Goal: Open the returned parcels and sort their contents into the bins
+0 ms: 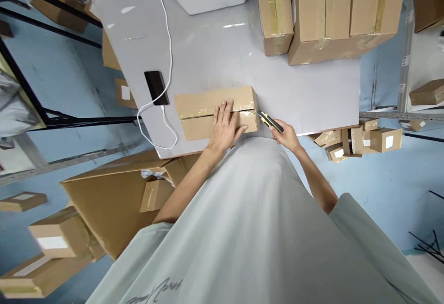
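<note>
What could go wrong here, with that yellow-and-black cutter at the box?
The cutter in the right hand points toward the left hand, spread on the box: a slip might nick that hand. If the box slid left, it could snag the white cable lying near its end.

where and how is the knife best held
The knife is probably best gripped by the rear of its handle, from the right, where the right hand holds it: its slim body slants, front end toward the box.
</note>
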Action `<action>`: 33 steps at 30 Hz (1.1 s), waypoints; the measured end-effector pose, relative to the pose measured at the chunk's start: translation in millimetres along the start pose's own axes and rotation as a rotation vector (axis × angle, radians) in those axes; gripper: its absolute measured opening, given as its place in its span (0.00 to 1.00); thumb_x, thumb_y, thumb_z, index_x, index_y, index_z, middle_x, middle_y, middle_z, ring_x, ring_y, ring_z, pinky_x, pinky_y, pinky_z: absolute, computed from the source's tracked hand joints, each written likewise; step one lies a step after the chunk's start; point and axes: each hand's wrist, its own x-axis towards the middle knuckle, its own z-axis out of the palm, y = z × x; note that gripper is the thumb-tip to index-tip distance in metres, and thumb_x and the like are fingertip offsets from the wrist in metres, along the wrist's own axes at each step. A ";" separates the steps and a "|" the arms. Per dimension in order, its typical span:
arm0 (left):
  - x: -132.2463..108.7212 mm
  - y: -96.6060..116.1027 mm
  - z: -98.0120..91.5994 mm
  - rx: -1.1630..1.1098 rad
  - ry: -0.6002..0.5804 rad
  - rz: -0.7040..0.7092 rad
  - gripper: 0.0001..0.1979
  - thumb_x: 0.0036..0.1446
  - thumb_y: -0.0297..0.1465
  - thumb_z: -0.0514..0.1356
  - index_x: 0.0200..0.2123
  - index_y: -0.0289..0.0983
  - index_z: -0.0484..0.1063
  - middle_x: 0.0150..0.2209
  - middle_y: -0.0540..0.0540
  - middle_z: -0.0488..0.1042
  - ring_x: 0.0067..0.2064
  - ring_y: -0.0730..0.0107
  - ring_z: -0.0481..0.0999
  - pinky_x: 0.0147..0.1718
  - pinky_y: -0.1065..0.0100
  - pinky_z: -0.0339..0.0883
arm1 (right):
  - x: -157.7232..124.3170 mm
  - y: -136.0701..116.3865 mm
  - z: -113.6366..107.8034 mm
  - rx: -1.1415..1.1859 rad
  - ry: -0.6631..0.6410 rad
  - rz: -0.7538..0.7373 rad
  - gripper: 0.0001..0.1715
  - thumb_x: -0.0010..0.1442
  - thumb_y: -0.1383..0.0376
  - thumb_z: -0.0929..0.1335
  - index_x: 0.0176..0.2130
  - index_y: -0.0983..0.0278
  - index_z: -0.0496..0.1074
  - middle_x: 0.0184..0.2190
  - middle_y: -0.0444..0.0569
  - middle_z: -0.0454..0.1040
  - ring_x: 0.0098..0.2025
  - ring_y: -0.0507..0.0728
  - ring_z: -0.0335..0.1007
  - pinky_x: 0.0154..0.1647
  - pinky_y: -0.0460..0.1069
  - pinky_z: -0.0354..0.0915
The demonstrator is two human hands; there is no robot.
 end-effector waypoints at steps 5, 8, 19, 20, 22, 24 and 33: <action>2.6 -0.5 -5.5 0.003 -0.014 0.017 0.44 0.68 0.66 0.63 0.72 0.40 0.71 0.84 0.28 0.58 0.87 0.31 0.50 0.84 0.28 0.41 | -1.1 -0.5 2.5 -0.033 0.014 -0.006 0.39 0.72 0.34 0.71 0.63 0.59 0.79 0.30 0.42 0.77 0.28 0.56 0.77 0.27 0.48 0.76; 5.3 -7.2 -11.3 0.001 -0.041 0.042 0.45 0.66 0.67 0.65 0.70 0.40 0.71 0.82 0.27 0.62 0.86 0.30 0.56 0.83 0.29 0.51 | -0.3 -1.2 1.8 -0.040 0.019 -0.015 0.37 0.72 0.36 0.71 0.63 0.59 0.80 0.31 0.43 0.78 0.27 0.56 0.77 0.28 0.49 0.76; -4.8 4.7 -16.2 0.022 -0.044 0.048 0.28 0.75 0.49 0.64 0.67 0.39 0.71 0.77 0.28 0.71 0.82 0.33 0.64 0.80 0.30 0.58 | -6.0 -3.8 -9.9 -0.104 -0.105 -0.020 0.30 0.72 0.42 0.73 0.62 0.58 0.82 0.30 0.42 0.78 0.23 0.54 0.73 0.27 0.49 0.74; -6.8 9.2 -18.1 0.023 -0.038 0.046 0.26 0.74 0.46 0.65 0.67 0.39 0.72 0.77 0.29 0.72 0.81 0.34 0.66 0.80 0.30 0.59 | -8.1 -3.7 -12.2 -0.116 -0.144 -0.016 0.29 0.71 0.43 0.74 0.60 0.58 0.83 0.30 0.42 0.79 0.23 0.54 0.72 0.26 0.49 0.73; -12.9 18.6 -24.2 0.028 -0.021 0.046 0.22 0.74 0.40 0.64 0.65 0.38 0.73 0.75 0.30 0.74 0.79 0.36 0.71 0.80 0.31 0.59 | -12.4 -3.3 -17.5 -0.132 -0.192 -0.009 0.28 0.69 0.44 0.75 0.58 0.58 0.83 0.31 0.42 0.80 0.23 0.54 0.73 0.25 0.49 0.73; -22.8 27.7 -32.6 0.035 -0.006 0.039 0.19 0.74 0.36 0.63 0.64 0.39 0.75 0.73 0.31 0.76 0.76 0.38 0.74 0.80 0.32 0.61 | -15.4 -2.9 -22.5 -0.117 -0.172 -0.009 0.30 0.68 0.42 0.75 0.58 0.59 0.83 0.31 0.43 0.80 0.25 0.55 0.75 0.24 0.49 0.73; -90.1 34.2 -51.6 -0.184 0.015 -0.148 0.18 0.80 0.48 0.59 0.54 0.44 0.84 0.54 0.39 0.86 0.53 0.50 0.88 0.57 0.50 0.85 | 23.8 8.2 -4.4 0.037 0.160 -0.053 0.39 0.67 0.30 0.71 0.53 0.58 0.72 0.33 0.43 0.79 0.24 0.54 0.73 0.26 0.49 0.72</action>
